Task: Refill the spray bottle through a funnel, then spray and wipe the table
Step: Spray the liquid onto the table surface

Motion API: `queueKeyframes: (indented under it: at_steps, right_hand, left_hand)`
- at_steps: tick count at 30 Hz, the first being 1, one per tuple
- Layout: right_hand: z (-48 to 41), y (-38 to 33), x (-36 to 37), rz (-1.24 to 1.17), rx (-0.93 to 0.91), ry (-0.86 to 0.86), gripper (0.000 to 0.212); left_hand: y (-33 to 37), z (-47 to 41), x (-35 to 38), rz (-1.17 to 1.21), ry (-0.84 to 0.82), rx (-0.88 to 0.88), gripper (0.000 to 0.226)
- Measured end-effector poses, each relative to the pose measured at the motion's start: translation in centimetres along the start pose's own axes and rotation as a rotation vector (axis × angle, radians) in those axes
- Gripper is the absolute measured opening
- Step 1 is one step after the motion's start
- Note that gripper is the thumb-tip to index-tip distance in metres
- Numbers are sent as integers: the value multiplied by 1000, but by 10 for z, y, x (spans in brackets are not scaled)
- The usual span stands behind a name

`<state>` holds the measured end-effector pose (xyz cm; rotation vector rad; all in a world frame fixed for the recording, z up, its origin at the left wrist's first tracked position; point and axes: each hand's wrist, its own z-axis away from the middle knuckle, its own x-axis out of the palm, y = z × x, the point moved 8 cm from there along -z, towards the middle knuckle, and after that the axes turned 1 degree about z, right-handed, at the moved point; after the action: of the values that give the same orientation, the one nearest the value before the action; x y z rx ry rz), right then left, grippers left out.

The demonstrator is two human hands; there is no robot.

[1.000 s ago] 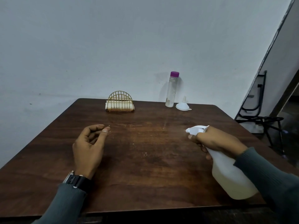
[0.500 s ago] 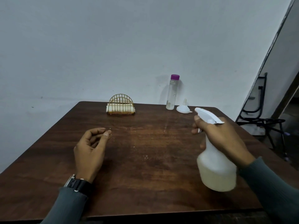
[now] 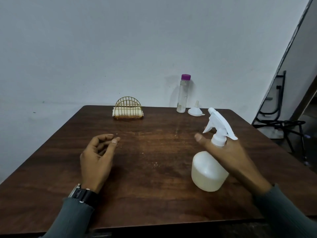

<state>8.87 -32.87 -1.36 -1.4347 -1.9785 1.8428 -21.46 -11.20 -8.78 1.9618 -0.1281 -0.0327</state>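
Note:
The white spray bottle stands upright on the brown wooden table, right of centre, its nozzle pointing left and pale liquid in its lower part. My right hand lies just behind the bottle's neck, the thumb stretched out to the left and off the bottle; the fingers are hidden behind the neck. My left hand rests on the table to the left, fingers loosely curled, holding nothing. At the back edge lies a white funnel, mouth down, beside a clear bottle with a purple cap.
A gold wire holder with a folded pale cloth in it stands at the back of the table, left of the clear bottle. A black metal frame stands on the floor to the right. A plain wall rises behind the table.
My right hand swung the spray bottle from tilted at the right front edge to upright, set it on the table and loosened its grip. My left hand stayed still.

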Motion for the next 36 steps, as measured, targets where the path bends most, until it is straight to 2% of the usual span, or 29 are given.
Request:
queueKeyframes:
  at_steps: [3,5,9,11,16,20,24,30,36]
  right_hand:
    - [20,25,4,74,91,-104,84]
    - [33,36,7,158,119,-156,95]
    - [40,38,11,270,78,-209,83]
    - [40,36,11,300,64,-181,77]
    - [25,27,18,209,47,-138,60]
    - [-22,17,32,176,21,-136,72]
    - [-97,10,60,278,-54,-101,90]
    - [-212,8,122,288,-102,-60,93]
    - [-288,24,177,274,-41,-29,94]
  left_hand:
    - [3,-1,2,-48,-6,-1,13]
    - [3,-5,7,-99,-19,-9,11]
    - [5,-18,16,-152,-28,-10,13]
    - [2,-27,17,-152,-33,-12,14]
    - [-9,-46,10,-153,-16,-16,13]
    - [-12,-64,11,-138,21,5,19]
    - [-23,-79,19,-149,23,-8,15]
    - [-26,-88,25,-251,6,90,14]
    - [-26,-103,21,-243,26,148,17]
